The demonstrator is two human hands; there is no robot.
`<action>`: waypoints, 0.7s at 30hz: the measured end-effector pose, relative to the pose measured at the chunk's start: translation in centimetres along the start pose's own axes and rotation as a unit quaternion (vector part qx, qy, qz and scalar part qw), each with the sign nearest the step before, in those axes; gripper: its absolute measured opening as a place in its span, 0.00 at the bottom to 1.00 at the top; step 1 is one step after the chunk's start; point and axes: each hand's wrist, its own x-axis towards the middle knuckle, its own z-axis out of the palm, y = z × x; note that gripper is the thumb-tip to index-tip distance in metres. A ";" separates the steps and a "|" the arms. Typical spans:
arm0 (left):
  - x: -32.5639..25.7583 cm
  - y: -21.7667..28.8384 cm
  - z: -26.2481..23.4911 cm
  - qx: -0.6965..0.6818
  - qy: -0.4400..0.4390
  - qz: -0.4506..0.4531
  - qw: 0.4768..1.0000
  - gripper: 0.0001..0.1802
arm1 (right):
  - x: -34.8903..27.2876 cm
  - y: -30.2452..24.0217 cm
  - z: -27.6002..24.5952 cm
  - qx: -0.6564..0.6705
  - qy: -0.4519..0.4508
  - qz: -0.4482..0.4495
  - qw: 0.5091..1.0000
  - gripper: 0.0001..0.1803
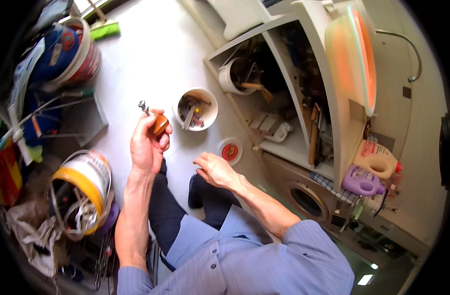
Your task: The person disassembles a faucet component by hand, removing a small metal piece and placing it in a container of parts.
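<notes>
My left hand [147, 142] is closed around an orange-brown rounded piece [160, 124], raised in front of me. A silver metal stem with a wider head [144, 107] sticks up beside the thumb and index finger. How the stem joins the orange-brown piece is hidden by the fingers. My right hand [215, 169] hovers above my right knee, its fingers loosely bent and apart from the thumb, with nothing seen in it. Beyond the hands, a white bucket [212, 101] on the floor holds metal tools and small hardware. A round white lid [239, 156] with a red centre lies near it.
At left stand a white-and-yellow bucket [94, 169] of cords, a grey metal frame [89, 115] and a filled bucket [89, 59]. A green broom [106, 30] lies farther off. To the right are an open cabinet [289, 147], a washing machine [296, 191] and a purple bottle [361, 181].
</notes>
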 end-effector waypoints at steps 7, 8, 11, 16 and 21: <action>7.9 -10.0 -0.8 0.108 -0.084 0.002 0.991 0.14 | 1.8 17.9 -13.6 -0.371 0.486 -0.021 0.791 0.18; 8.4 -11.5 -0.4 0.121 -0.100 0.004 0.988 0.14 | 0.9 19.4 -15.5 -0.413 0.508 -0.026 0.755 0.20; 9.4 -15.2 -0.5 0.154 -0.114 -0.002 0.981 0.14 | -0.6 23.2 -17.1 -0.479 0.497 0.028 0.723 0.26; 8.3 -17.2 -0.8 0.186 -0.151 0.035 0.970 0.15 | -0.8 26.7 -16.1 -0.465 0.525 0.014 0.713 0.26; 7.1 -18.5 -2.3 0.212 -0.128 0.075 0.966 0.14 | -1.2 27.6 -14.3 -0.426 0.544 -0.016 0.723 0.28</action>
